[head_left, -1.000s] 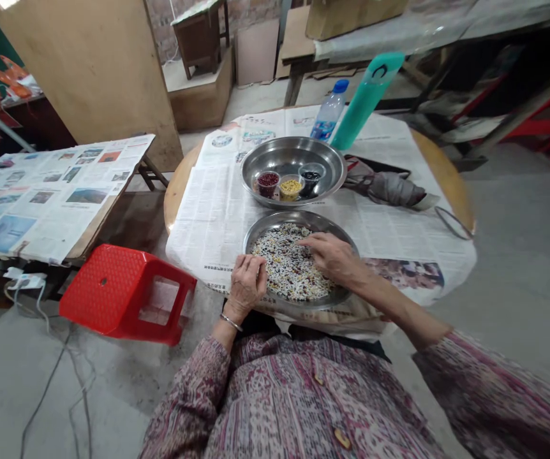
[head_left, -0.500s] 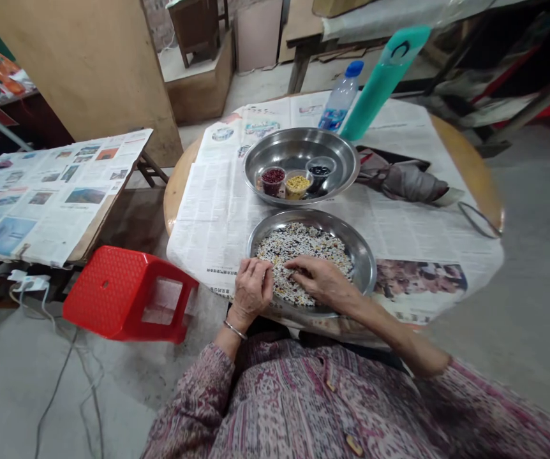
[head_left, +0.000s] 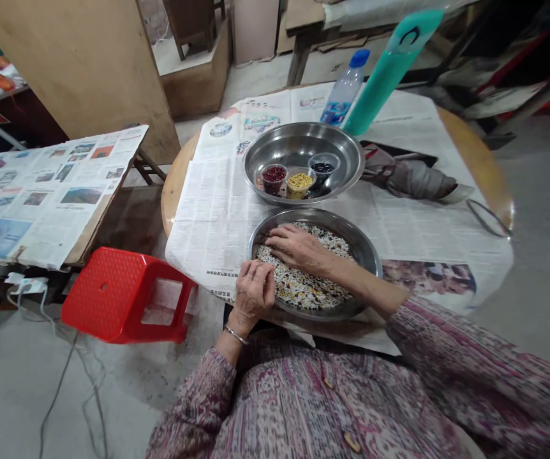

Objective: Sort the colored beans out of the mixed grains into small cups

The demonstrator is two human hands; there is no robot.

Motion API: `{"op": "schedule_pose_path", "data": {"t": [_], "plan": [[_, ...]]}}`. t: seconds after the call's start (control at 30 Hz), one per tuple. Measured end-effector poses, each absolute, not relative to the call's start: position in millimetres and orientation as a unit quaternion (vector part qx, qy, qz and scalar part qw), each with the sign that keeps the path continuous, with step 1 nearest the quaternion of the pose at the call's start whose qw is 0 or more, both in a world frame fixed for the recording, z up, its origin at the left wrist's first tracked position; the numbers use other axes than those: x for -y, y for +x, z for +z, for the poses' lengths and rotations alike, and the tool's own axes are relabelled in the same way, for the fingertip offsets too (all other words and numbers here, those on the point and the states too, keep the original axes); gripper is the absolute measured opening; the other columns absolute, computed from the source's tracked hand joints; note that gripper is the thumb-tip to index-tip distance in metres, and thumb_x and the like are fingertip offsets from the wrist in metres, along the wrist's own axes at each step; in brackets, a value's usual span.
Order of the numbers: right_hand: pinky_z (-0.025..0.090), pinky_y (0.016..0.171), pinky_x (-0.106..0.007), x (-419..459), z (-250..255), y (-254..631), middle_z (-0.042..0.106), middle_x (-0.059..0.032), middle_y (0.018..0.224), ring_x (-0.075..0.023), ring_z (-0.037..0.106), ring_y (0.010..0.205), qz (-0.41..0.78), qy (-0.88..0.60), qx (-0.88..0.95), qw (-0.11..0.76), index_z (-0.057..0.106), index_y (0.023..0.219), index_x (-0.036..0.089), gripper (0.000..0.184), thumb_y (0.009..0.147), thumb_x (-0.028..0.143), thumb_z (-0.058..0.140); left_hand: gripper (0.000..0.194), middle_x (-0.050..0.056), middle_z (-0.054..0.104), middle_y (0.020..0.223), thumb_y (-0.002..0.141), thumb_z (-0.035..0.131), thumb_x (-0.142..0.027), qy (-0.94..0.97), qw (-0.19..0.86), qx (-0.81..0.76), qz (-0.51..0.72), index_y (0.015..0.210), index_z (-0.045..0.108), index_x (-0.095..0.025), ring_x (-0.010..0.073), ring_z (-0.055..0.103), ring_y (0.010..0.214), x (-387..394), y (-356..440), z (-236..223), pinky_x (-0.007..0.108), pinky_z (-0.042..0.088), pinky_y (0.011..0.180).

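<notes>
Over a steel tray [head_left: 364, 261] on the bench [head_left: 488, 162], the right hand [head_left: 298, 248] lies spread on mixed grains [head_left: 304, 290]. The left hand [head_left: 254, 296] curls at the rim, any pinch hidden. Small cups [head_left: 298, 175] of red, yellow and dark grains sit in another tray [head_left: 304, 141]; the mixed heap remains large.

2 steel plates [head_left: 337, 159], 3 cups [head_left: 299, 185]

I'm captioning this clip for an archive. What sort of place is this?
Probably a plain workshop or makeshift work room, not a finished home: there is a bare concrete floor, a large unfinished plywood board, and tables spread with newspaper.
</notes>
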State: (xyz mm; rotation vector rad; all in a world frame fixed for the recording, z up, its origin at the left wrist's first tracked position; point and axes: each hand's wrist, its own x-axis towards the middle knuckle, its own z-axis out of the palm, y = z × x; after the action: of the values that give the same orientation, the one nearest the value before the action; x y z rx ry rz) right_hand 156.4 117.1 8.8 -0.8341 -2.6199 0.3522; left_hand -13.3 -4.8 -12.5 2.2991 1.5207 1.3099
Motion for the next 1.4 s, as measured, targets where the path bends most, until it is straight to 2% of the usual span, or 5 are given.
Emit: {"op": "schedule_pose_path", "data": {"t": [0.33,0.53,0.73,1.07,1.4], "plan": [[0.057,0.082,-0.035,-60,9,226,0.072,-0.0088,0.102,-0.0215,0.071,0.092,0.232,-0.330,0.898,0.175,0.070,0.110,0.022,0.022,0.101,0.030,0.052,0.019,0.011,0.068,0.116,0.099,0.057,-0.014,0.775,0.051,-0.524,0.351,0.117,0.060,-0.020,0.0250,0.066,0.111,10,-11,14,0.043,0.058,0.099],[0.060,0.071,-0.037,-15,-15,238,0.075,-0.0122,0.110,-0.0271,0.074,0.092,0.137,-0.374,0.903,0.159,0.064,0.133,0.023,0.040,0.094,0.030,0.061,0.071,0.019,0.051,0.147,0.078,0.089,-0.028,0.808,0.085,-0.573,0.105,0.137,0.048,-0.023,0.0355,0.063,0.119,12,3,44,0.047,0.062,0.089],[0.061,0.085,-0.040,-31,-31,210,0.077,-0.0150,0.117,-0.0285,0.076,0.101,0.120,-0.471,0.844,0.228,0.067,0.124,0.019,0.035,0.092,0.022,0.052,0.029,0.010,0.062,0.113,0.089,0.069,-0.010,0.799,0.170,-0.564,0.122,0.112,0.056,-0.021,0.0255,0.067,0.099,-11,26,21,0.037,0.060,0.085],[0.056,0.082,-0.039,-95,3,211,0.076,-0.0137,0.105,-0.0279,0.073,0.093,0.132,-0.531,0.808,0.219,0.071,0.114,0.018,0.030,0.098,0.024,0.047,0.025,0.007,0.068,0.105,0.094,0.058,-0.005,0.761,0.158,-0.549,0.308,0.112,0.059,-0.023,0.0230,0.069,0.097,-81,29,12,0.039,0.059,0.091],[0.055,0.072,-0.037,-62,-5,216,0.074,-0.0140,0.105,-0.0271,0.070,0.093,0.067,-0.508,0.836,0.196,0.070,0.110,0.020,0.026,0.100,0.028,0.047,0.034,0.013,0.060,0.120,0.091,0.073,-0.021,0.782,0.091,-0.589,0.185,0.120,0.056,-0.020,0.0311,0.058,0.112,-41,25,22,0.048,0.056,0.097]]}}
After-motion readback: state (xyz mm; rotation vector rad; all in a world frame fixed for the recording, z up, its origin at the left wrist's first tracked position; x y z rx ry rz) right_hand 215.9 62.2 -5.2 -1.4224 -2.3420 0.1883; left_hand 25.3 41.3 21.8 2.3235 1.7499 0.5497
